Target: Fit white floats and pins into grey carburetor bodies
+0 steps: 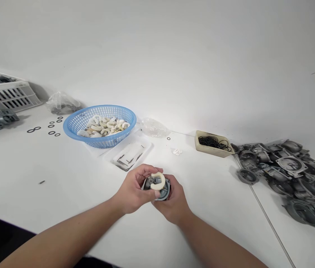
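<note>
Near the front of the white table, my right hand is wrapped round a grey metal housing. A cream horseshoe-shaped float lies over the housing's open face. My left hand grips the float, with the thumb at its lower end and the fingers at its upper left. The left part of the housing is partly hidden behind the left fingers. Beyond the hands, a white tray holds thin dark pins, and a blue basket holds many similar cream floats.
Metal bowl-like parts are heaped at the right, beside a cream box of black rings. Clear plastic bags, loose black rings, metal parts and a white crate stand further back and left.
</note>
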Motion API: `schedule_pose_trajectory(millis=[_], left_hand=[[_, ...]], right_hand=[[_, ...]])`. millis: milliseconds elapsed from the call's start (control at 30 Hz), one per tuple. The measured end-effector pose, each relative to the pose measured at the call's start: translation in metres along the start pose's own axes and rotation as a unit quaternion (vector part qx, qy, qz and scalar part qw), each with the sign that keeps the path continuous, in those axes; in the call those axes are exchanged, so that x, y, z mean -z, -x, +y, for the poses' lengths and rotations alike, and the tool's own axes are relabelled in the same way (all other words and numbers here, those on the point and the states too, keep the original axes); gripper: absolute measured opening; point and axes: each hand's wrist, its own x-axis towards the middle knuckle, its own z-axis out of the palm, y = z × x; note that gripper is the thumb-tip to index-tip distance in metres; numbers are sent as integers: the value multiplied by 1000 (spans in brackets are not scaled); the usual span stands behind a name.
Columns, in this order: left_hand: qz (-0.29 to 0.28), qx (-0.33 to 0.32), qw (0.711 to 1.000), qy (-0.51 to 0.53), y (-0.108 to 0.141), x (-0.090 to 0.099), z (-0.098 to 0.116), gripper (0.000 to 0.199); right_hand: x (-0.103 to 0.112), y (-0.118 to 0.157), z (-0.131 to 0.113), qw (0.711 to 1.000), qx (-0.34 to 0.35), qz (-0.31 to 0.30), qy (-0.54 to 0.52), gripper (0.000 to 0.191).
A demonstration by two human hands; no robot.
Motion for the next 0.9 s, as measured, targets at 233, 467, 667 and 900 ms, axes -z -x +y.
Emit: schedule_pose_trajectory(millis=[233, 467, 667, 900], left_hand=[[-37, 1, 998, -57, 0, 3, -2, 45], [-53, 45, 997, -37, -2, 5, -4, 49], [-76, 31, 996, -35, -3, 9, -8, 54], [-90, 9, 994, -62, -3, 9, -11, 57]], right_hand=[[-2, -2, -2, 998, 46, -25, -29, 56], [-1, -1, -2, 992, 61, 18, 111, 52], [0, 3, 3, 987, 2, 18, 162, 54], [1, 4, -1, 971, 41, 23, 233, 50]])
